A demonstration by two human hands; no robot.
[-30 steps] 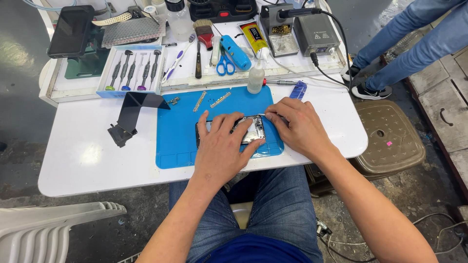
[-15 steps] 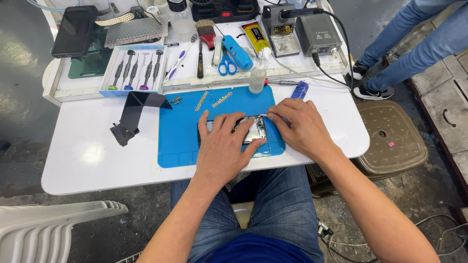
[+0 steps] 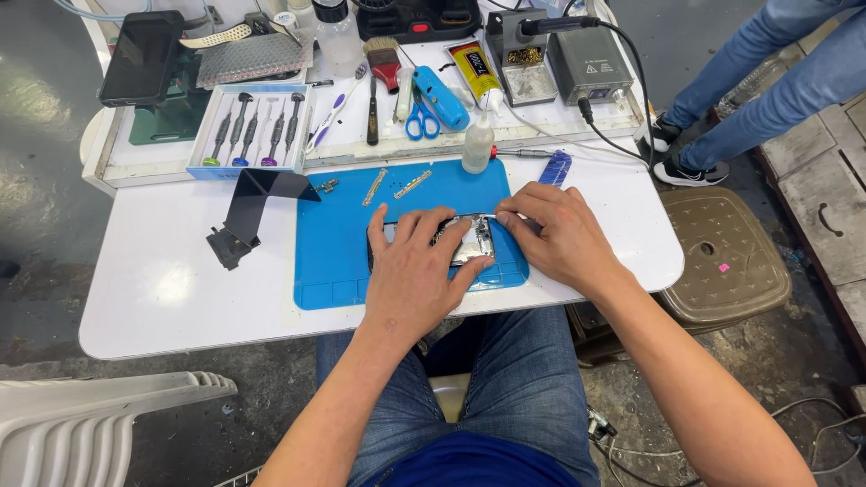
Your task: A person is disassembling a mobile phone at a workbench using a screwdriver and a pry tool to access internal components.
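The left hand [image 3: 410, 271] lies flat, fingers spread, pinning the opened phone [image 3: 469, 242] on the blue mat [image 3: 334, 243]. The right hand [image 3: 559, 236] pinches a thin tool at the phone's top edge. The phone looks light, stiff and fragile; best held by its edges.

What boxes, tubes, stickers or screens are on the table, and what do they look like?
Glue tube: back shelf, middle; flat, yellow and black.
Screwdriver box: shelf, left; shallow, pale blue rim, white inside.
Dark phone screen: far left, propped on a green stand; black, switched off.
Grey box machine: right back; small warning sticker on its top.

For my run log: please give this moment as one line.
left hand: presses opened phone | right hand: thin tool at phone edge | blue mat
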